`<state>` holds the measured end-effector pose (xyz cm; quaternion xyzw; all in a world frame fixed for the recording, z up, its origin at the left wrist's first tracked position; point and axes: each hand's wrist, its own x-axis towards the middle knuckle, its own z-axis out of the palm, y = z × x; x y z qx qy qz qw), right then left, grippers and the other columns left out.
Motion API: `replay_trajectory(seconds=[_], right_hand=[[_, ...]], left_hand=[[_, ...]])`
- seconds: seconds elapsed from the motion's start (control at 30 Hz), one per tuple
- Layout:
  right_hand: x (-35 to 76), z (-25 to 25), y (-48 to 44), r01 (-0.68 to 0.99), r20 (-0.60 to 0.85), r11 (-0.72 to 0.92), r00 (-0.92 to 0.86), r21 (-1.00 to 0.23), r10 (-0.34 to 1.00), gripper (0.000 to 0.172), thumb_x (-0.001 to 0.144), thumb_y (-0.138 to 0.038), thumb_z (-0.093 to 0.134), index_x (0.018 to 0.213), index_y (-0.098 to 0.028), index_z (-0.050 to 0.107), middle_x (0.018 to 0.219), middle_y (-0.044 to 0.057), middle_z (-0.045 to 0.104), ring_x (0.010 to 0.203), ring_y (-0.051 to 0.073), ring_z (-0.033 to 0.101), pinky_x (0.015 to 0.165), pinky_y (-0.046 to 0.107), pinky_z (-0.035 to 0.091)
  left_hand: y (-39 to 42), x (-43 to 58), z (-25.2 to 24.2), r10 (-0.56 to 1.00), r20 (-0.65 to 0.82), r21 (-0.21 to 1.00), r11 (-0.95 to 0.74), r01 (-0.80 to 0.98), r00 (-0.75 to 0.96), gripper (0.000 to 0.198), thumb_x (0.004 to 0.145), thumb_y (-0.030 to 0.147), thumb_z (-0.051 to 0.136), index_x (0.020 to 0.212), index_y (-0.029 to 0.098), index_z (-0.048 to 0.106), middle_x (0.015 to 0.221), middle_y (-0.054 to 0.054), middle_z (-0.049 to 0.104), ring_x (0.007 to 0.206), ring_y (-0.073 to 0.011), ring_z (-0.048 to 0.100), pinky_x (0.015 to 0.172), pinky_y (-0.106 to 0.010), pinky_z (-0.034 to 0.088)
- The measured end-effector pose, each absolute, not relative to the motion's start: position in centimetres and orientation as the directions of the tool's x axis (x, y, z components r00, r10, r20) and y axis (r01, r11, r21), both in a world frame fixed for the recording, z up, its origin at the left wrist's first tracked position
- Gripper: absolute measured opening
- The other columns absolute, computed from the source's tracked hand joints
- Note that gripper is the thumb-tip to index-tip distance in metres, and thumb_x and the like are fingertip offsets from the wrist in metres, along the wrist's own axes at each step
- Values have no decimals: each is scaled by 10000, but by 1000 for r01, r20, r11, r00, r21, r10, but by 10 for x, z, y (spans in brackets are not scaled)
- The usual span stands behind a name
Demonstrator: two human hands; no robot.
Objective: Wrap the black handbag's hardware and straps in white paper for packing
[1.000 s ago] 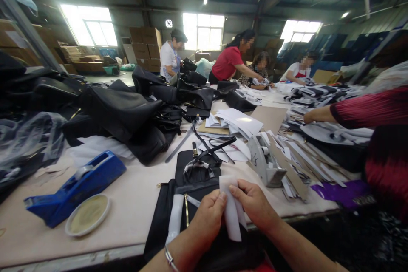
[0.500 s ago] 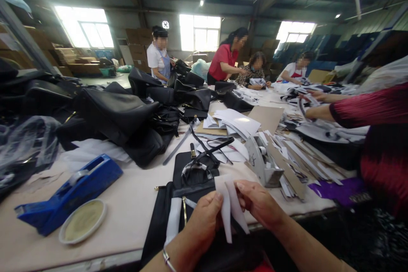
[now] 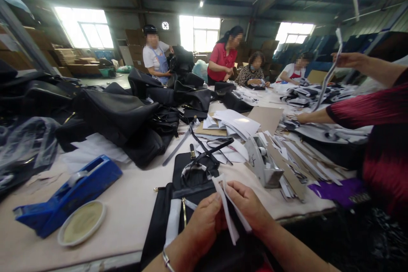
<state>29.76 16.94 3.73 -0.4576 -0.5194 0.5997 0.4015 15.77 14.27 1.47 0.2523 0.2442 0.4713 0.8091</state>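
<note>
My left hand [image 3: 204, 225] and my right hand [image 3: 250, 208] meet near the table's front edge and pinch a white paper strip [image 3: 230, 211] between them. The strip is folded into two narrow flaps that hang down between my fingers. A silver bracelet circles my left wrist. Under my hands lies a flat black bag piece [image 3: 188, 187] with a gold zipper and a white paper wrap [image 3: 174, 221] on its strap.
A blue tape dispenser [image 3: 66, 195] and a shallow white dish [image 3: 81, 223] sit at the left. A grey tape dispenser [image 3: 263, 161] stands beyond my hands among paper strips. Black bags [image 3: 117, 114] pile up left. A co-worker in a red sleeve [image 3: 366, 108] reaches across at right; other people work farther back.
The white paper has been folded narrower between my fingers, its flaps now thin. The co-worker at right has raised one hand, lifting a long strip. The standing person at the back lifted a bag.
</note>
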Motion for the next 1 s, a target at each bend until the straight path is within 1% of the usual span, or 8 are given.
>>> replay_trajectory(seconds=[0.13,0.27,0.47,0.67,0.73,0.87,0.93,1.0], right_hand=[[291,37,164,238,33,71,-161,-969,986,373,932,-496,497,921,-157,654,828,49,664,802,207,602,745,290,476],[285,29,158,527,248,263,-100,-808,964,281,966,-345,392,916,-173,608,853,81,628,806,222,589,768,330,460],[282,26,155,726,370,372,-174,-579,913,244,901,-192,369,1013,-152,582,946,124,605,858,258,601,788,401,499],[284,19,158,614,440,434,-153,-659,885,383,906,-184,403,1251,-120,557,1184,169,603,1116,279,574,994,442,472],[285,21,160,493,363,374,-123,-785,924,380,914,-212,429,1252,-141,588,1202,151,628,1130,267,581,1016,420,465],[285,30,163,207,39,68,-141,-976,989,327,912,-326,527,1149,-161,680,1069,90,716,988,253,652,924,376,517],[284,32,162,176,6,29,-129,-984,992,329,893,-351,563,1122,-154,694,1039,85,725,975,260,656,904,372,522],[282,31,160,249,85,103,-81,-963,993,314,901,-330,544,1122,-160,689,1060,94,715,990,257,648,918,372,514]], left_hand=[[141,159,20,896,-152,656,407,-636,416,275,939,395,582,1003,143,670,810,-60,675,726,-146,633,746,-263,482],[139,160,24,916,-162,785,345,-514,367,367,929,481,566,1006,139,673,812,-39,657,662,-113,548,641,-219,429],[138,161,31,938,-134,864,269,-425,321,398,940,489,532,1088,144,665,924,-61,688,834,-179,599,863,-294,444],[138,164,29,923,-150,755,339,-561,355,379,919,460,581,1091,133,665,941,-88,702,897,-217,635,877,-333,472],[138,164,26,914,-174,727,370,-578,366,370,903,455,609,1087,139,663,921,-82,704,878,-214,648,849,-326,486],[138,164,20,902,-226,708,411,-574,368,395,880,452,647,1114,134,651,890,-84,710,842,-213,668,822,-332,502],[138,166,20,902,-243,687,419,-594,356,407,870,439,667,1139,135,645,905,-92,715,863,-221,673,840,-342,503],[138,168,22,905,-247,646,420,-637,347,413,858,417,687,1165,144,641,940,-100,719,911,-233,673,877,-353,499]])
